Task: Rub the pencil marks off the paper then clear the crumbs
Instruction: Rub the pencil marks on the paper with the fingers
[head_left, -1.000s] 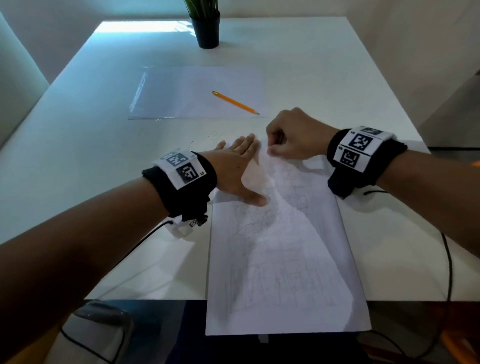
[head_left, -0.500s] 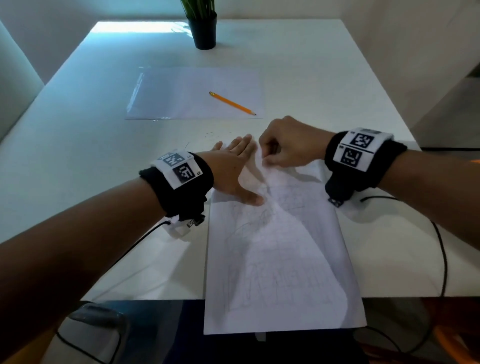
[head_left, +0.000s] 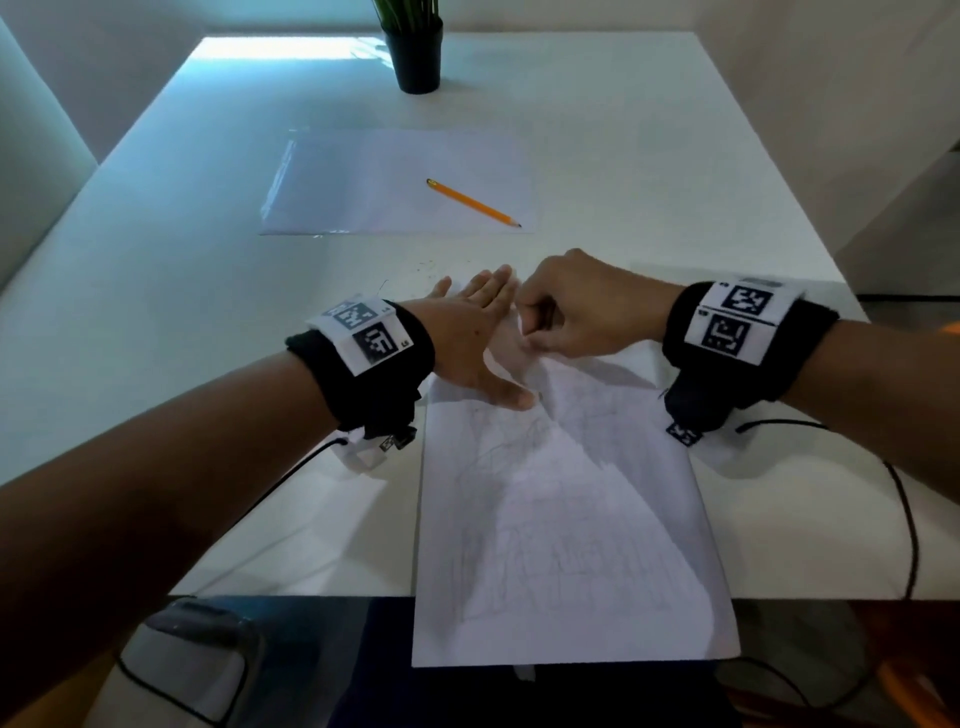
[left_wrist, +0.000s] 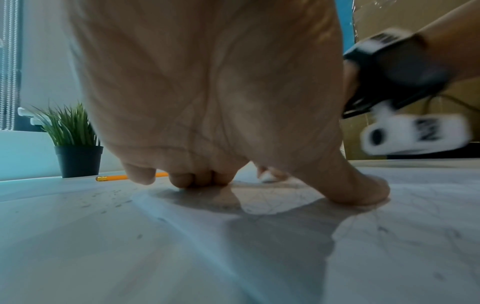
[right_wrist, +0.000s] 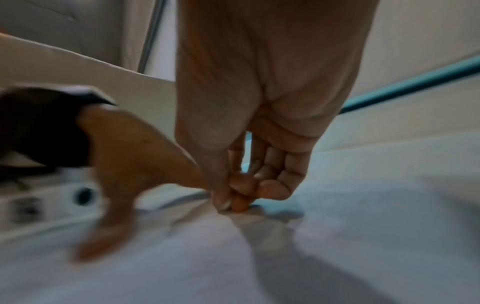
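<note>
Your left hand (head_left: 475, 338) presses flat on the paper's (head_left: 566, 519) far end; right hand (head_left: 582, 312) curled, pinching something hidden; wrist view shows crumbs (left_wrist: 109, 197)

The white bench (head_left: 649, 171) has a smooth, faintly sheened top that mirrors window light at its far end. The thin white paper sheet (head_left: 571, 519) with grey pencil marks looks matt and slightly rippled. Farther off, a clear plastic sleeve (head_left: 363, 182) shows a glossy glint along its left edge. On it lies a smooth orange-lacquered pencil (head_left: 470, 201). The small black plant pot (head_left: 418, 62) looks matt. Black cloth wristbands (head_left: 374, 384) carry matt white printed tags.
</note>
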